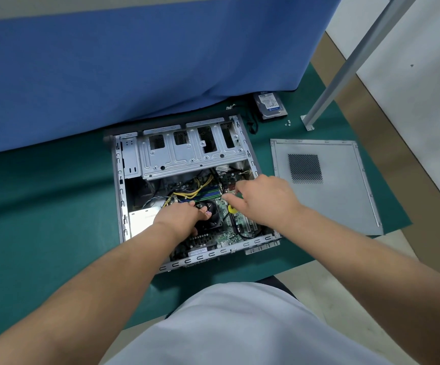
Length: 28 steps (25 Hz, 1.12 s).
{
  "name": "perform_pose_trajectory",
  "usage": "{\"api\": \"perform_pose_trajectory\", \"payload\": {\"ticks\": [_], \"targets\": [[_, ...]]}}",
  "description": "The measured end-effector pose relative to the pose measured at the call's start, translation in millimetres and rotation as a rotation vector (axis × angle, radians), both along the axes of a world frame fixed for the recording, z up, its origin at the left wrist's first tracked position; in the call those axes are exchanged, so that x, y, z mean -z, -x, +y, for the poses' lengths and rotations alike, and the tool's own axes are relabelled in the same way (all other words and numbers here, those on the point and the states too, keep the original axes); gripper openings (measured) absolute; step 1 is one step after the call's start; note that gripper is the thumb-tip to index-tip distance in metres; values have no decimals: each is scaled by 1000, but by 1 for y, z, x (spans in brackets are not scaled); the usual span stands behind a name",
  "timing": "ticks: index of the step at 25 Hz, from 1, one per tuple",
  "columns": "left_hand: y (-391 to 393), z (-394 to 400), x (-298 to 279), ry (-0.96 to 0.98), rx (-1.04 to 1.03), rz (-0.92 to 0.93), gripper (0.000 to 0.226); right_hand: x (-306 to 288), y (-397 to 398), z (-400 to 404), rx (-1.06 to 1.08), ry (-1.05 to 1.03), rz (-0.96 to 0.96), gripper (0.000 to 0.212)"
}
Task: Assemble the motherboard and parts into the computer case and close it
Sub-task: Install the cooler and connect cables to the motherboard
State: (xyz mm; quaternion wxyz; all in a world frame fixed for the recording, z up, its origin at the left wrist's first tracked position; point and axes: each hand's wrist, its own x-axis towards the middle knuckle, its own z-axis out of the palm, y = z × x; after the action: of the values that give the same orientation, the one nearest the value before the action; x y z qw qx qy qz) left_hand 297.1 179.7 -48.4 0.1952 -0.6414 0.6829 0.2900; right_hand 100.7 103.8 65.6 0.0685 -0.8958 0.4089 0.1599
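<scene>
Under both hands — left hand [180, 216], right hand [262, 198] — lies the motherboard [213, 234].

A repair workshop: a green work mat [55, 206], a blue cloth screen [134, 61], an opened computer case [120, 180], loose screws [288, 123].

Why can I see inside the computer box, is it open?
Open. The computer case lies on its side showing the motherboard, and its grey side panel lies flat on the green mat beside it.
</scene>
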Motion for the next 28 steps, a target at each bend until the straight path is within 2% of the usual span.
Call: {"api": "perform_pose_trajectory", "payload": {"ticks": [2, 4, 7, 9, 11, 14, 16, 18, 22, 26, 28], "targets": [[1, 0, -2, 7, -4, -7, 51, 5, -10, 11, 4, 59, -8, 57], [1, 0, -3, 7, -15, 2, 50, 5, -13, 12, -54, 46, -42, 54], [0, 1, -2, 6, 2, 21, 54, -6, -5, -3, -154, -102, -106, 35], [-1, 0, -2, 1, 4, 41, 51, -9, 4, -9, -234, -200, -150, 40], [-1, 0, -2, 3, 0, 34, 49, -6, 6, -5, -197, -216, -203, 42], [0, 1, -2, 6, 4, 17, 50, 6, -3, 5, -1, -4, -184, 31], [1, 0, -2, 6, -3, 24, 49, 8, -5, 9, 57, 179, -45, 46], [2, -2, -2, 14, -9, 22, 46, 7, -4, 13, 13, 235, -22, 51], [3, 1, -3, 10, -1, -37, 50, 7, -12, 22, -10, 103, -124, 38], [2, 4, -5, 8, 18, -71, 68, 3, -10, 22, -21, -108, -200, 21], [2, 11, -3, 29, 64, -58, 69, -1, -6, 18, 3, -191, -240, 24]]}}
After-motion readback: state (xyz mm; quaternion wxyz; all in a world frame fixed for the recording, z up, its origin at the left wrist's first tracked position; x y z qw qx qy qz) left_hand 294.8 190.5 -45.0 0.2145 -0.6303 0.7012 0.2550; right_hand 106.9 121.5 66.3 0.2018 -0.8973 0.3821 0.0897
